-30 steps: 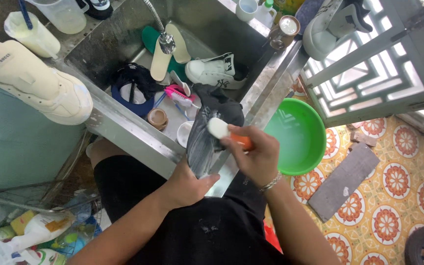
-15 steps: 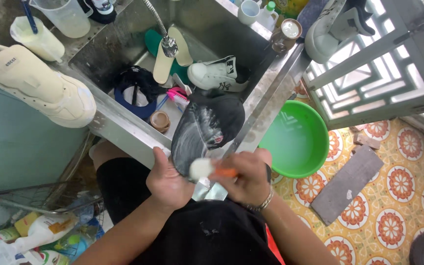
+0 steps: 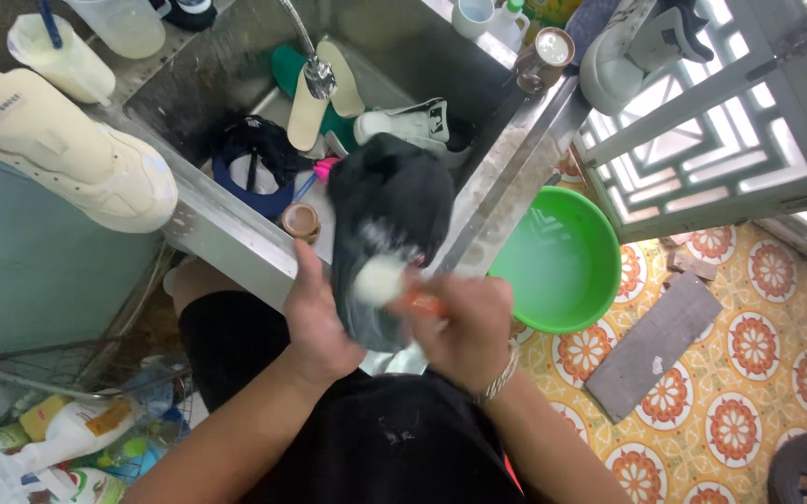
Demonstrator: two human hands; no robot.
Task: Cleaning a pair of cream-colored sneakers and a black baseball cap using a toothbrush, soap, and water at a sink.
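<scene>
A dark, wet cloth cap (image 3: 386,229) is clamped along its near edge in the left hand (image 3: 315,313), the grip closed with the thumb on top, while an orange-handled scrubbing brush with a pale bristle head (image 3: 383,278) is wrapped tightly in the right hand (image 3: 464,322); the brush is blurred, so its exact angle cannot be told. The bristle head is pressed against the lower part of the cap, which is held over the front rim of the stainless steel sink (image 3: 235,247), with its far end hanging over the basin. For the scrubbing to be done well, it is judged that the fabric should be kept taut by the left hand, the strokes kept short and directed away from the thumb, and the cap kept over the basin so that drips are caught. In the sink a navy cap (image 3: 256,163), a white sneaker (image 3: 403,121) and a beige insole (image 3: 308,110) are seen under the tap (image 3: 319,75). A cream-coloured sneaker (image 3: 58,149) is rested on the bench at the left. A bright green plastic basin (image 3: 562,261) is set on the patterned tile floor (image 3: 758,355) just beside the sink, at the right.
</scene>
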